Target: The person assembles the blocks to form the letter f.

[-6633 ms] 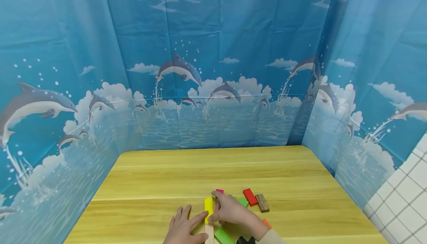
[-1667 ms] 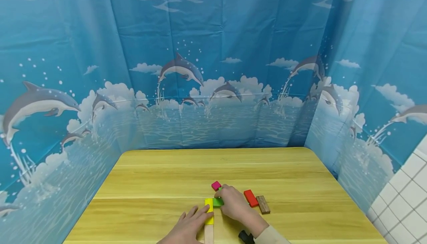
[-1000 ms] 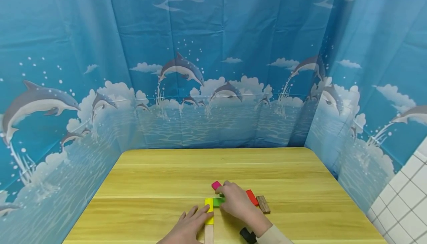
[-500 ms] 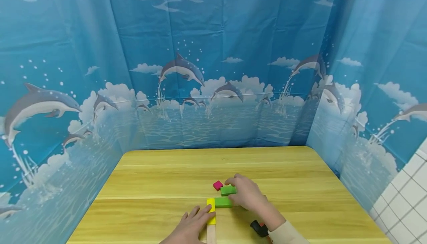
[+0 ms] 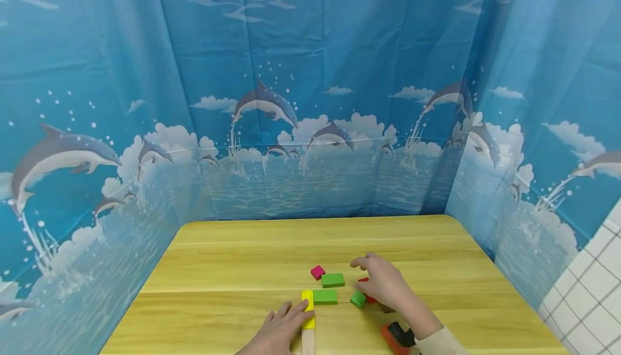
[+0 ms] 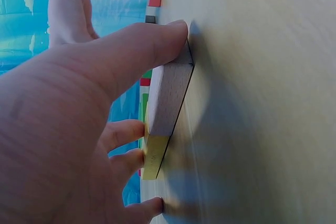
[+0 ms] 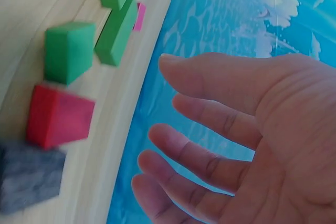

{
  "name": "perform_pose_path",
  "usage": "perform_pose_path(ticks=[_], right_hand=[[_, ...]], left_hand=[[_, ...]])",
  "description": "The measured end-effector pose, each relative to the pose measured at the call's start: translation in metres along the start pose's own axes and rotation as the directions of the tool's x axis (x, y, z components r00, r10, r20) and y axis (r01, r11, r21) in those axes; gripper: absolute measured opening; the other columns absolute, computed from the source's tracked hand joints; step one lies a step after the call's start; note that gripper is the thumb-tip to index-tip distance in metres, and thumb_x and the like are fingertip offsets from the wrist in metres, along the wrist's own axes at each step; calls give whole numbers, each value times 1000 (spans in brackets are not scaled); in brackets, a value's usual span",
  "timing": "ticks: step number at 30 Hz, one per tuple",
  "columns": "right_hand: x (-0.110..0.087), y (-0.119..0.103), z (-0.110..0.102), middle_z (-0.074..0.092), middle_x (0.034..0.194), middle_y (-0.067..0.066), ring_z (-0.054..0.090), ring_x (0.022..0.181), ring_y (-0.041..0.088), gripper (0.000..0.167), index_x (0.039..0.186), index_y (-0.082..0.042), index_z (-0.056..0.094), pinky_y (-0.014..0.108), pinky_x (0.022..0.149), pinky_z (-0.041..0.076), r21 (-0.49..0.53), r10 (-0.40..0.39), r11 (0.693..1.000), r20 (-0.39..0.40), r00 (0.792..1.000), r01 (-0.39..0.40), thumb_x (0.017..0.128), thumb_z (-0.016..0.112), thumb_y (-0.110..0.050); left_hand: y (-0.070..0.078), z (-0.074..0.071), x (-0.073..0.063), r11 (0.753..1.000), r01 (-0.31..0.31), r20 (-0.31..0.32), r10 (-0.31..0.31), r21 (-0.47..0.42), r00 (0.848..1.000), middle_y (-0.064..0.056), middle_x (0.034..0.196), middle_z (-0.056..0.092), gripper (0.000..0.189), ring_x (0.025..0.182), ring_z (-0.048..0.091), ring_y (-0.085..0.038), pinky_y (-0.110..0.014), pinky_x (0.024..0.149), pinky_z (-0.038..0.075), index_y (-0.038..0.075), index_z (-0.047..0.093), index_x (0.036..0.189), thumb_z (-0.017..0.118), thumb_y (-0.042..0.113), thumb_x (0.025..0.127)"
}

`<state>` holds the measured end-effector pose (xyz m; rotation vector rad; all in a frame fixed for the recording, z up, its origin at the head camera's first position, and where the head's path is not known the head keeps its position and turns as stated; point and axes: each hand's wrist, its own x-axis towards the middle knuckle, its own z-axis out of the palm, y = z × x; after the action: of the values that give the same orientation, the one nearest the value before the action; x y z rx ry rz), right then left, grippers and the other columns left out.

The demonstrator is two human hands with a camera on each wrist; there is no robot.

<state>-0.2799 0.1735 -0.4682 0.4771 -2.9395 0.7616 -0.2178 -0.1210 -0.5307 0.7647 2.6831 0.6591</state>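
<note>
My left hand rests on a yellow block, which lies end to end with a pale wooden block. In the left wrist view the thumb touches the near end of the pale block and two fingers touch the yellow one. A green block lies crosswise against the yellow block's far end. My right hand, fingers spread and holding nothing, hovers above a red block and a darker green block. The hand partly covers the red block.
Beyond the crosswise block lie another green block and a magenta block. A brown block is mostly hidden under my right hand. An orange block lies nearer, partly behind a black device at my right wrist.
A green block now lies crosswise at the yellow block's far end. My right hand has let go of it and moved right, uncovering the green blocks. My left hand stays on the yellow block.
</note>
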Motion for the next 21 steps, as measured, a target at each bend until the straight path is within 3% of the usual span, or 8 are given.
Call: perform_pose_path(ticks=[5,13,21], right_hand=[[-5,18,-2,64,104,6,63,82,21,40,116,-19,74,36,62,50,44,52,998,17,998,-53,78,86,-12],[-14,50,-4,64,102,5,63,91,25,43,119,-15,72,41,70,52,68,116,991,54,992,-119,79,86,-13],[-21,75,-3,63,99,2,61,89,21,43,120,-14,72,41,71,52,103,99,989,102,990,-110,80,87,-21]], left_hand=[[-1,0,1,1000,-2,-1,2,15,1000,6,163,29,94,146,27,-43,-75,105,24,36,40,154,68,79,75],[-5,0,3,1000,-6,-5,6,19,1000,7,163,29,92,145,28,-44,-76,104,25,38,40,153,68,78,76],[-9,2,4,1000,-14,-15,14,13,1000,7,163,29,92,145,28,-45,-76,103,25,37,40,153,68,78,75]])
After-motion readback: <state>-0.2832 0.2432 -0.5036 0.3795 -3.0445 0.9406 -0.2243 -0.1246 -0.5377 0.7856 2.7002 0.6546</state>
